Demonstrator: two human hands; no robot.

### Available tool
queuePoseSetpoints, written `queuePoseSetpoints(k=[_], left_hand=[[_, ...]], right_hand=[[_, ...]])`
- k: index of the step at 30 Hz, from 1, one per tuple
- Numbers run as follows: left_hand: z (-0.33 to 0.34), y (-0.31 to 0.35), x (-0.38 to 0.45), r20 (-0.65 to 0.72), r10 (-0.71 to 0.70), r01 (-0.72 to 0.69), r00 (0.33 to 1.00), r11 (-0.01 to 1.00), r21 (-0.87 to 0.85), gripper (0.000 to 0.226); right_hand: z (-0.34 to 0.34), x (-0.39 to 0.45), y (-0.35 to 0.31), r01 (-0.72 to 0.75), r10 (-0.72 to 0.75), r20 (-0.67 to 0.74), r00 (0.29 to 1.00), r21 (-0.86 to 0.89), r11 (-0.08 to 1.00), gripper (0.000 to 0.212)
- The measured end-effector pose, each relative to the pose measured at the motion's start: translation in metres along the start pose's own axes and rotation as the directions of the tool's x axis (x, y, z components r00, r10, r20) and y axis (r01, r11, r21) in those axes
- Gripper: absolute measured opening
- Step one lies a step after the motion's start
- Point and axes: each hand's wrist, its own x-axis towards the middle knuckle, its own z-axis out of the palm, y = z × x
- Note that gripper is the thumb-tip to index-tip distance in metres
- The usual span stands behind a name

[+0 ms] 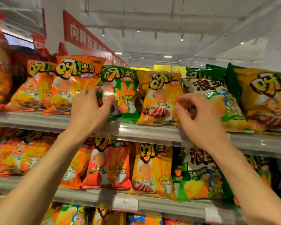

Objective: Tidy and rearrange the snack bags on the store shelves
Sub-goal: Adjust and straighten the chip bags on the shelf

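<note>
Gripping the green snack bag (120, 88) by its lower left side, my left hand (89, 109) has fingers and thumb curled into the crinkled foil. The bag stands upright at the front edge of the top shelf (146, 132), its long axis vertical, between an orange bag (76, 83) on its left and a yellow bag (159, 98) on its right. My right hand (199, 117) hovers just in front of the yellow bag's right edge, fingers loosely curled and holding nothing that I can see. The left hand is the nearer one to the green bag, so I judge any straightening starts there. The bags' fronts carry big cartoon lettering, "呀!土豆", and the green-and-white bag (208, 95) further right shows "浪" large. A red banner (86, 36) overhead is partly legible, beginning "向胖东". A price tag (125, 202) on the lower shelf rail is too blurred to read.
</note>
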Motion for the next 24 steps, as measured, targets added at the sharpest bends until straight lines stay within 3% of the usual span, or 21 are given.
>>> queuePoseSetpoints(k=[3, 6, 11, 18, 24], left_hand=[[-0.001, 0.001, 0.017, 0.067, -0.016, 0.014, 0.998, 0.999, 0.044, 0.089], [-0.001, 0.003, 0.027, 0.137, -0.055, 0.048, 0.989, 0.997, 0.056, 0.086], [-0.002, 0.010, 0.040, 0.193, -0.065, 0.082, 0.979, 0.993, -0.080, 0.065], [0.001, 0.006, 0.040, 0.240, -0.042, 0.092, 0.970, 0.975, -0.203, 0.067], [-0.006, 0.006, 0.035, 0.149, -0.023, 0.063, 0.989, 0.959, -0.275, 0.054]], right_hand=[[0.021, 0.025, 0.007, 0.163, -0.160, 0.031, 0.987, -0.202, 0.966, 0.038], [0.034, 0.034, 0.014, 0.174, -0.137, 0.150, 0.979, -0.276, 0.945, 0.051], [0.042, 0.031, 0.020, 0.134, -0.078, 0.192, 0.978, -0.298, 0.945, 0.064], [0.043, 0.033, 0.021, 0.122, -0.073, 0.180, 0.981, -0.278, 0.953, 0.069], [0.043, 0.034, 0.021, 0.107, -0.066, 0.160, 0.985, -0.266, 0.958, 0.066]])
